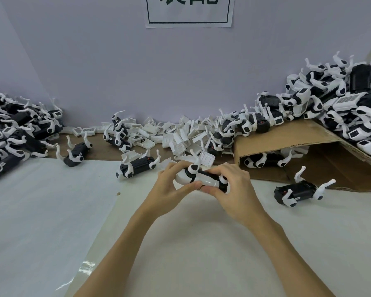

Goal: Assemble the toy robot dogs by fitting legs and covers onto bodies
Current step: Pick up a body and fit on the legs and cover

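Both hands, the left hand (172, 185) and right hand (231, 187), hold a grip on one toy dog body (201, 177) just above the white tabletop (191, 232), seemingly pressing its white cover (204, 180) on. Next likely comes firm, even pressure until it seats; loose covers (180, 138) lie heaped behind.

My left hand (171, 186) and my right hand (234, 189) were bare. I had no gloves on. I wore no rings on the fingers I could see. I had no watch and no band on my wrists. Both my arms were bare too, all the way down to the bottom edge of the view. No sleeve showed on them. My arms were long and thin. My nails were short and plain.
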Tool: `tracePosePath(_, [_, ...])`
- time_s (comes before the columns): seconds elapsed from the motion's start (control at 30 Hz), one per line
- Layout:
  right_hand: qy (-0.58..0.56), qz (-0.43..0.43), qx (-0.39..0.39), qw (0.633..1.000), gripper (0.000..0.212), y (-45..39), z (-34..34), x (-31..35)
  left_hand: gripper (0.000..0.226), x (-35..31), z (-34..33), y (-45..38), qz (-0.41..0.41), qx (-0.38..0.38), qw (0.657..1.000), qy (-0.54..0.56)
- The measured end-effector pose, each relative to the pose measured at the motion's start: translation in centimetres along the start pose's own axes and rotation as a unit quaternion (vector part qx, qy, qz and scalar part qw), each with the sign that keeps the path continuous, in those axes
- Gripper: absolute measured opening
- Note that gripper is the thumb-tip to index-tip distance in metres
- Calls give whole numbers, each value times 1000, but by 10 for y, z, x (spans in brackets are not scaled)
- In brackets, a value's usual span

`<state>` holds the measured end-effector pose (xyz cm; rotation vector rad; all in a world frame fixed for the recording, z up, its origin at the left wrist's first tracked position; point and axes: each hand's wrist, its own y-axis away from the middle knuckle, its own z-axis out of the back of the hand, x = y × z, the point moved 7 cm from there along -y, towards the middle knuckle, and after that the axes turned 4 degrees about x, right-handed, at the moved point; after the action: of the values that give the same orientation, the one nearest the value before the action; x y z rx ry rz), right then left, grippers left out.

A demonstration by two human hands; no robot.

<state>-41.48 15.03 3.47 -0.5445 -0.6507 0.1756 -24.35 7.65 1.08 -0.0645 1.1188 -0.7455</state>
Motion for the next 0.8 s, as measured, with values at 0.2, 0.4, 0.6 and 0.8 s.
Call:
tracePosePath(0.2, [24,-25,87,996,47,2,-16,-13,28,-2,-6,1,-6,29,999,-24])
tracePosePath(0.4, [55,-34,83,994,36,3,-22,-19,30,-5,-11,2,3,40,999,-24])
tracePosePath(0.6, [-11,-72,140,987,27,6,-26,-21,31,2,-12,5,45,38,998,-12])
tracePosePath(0.8, [-7,-76,161,984,22,8,-23,-17,50,9,-11,6,73,49,996,-34])
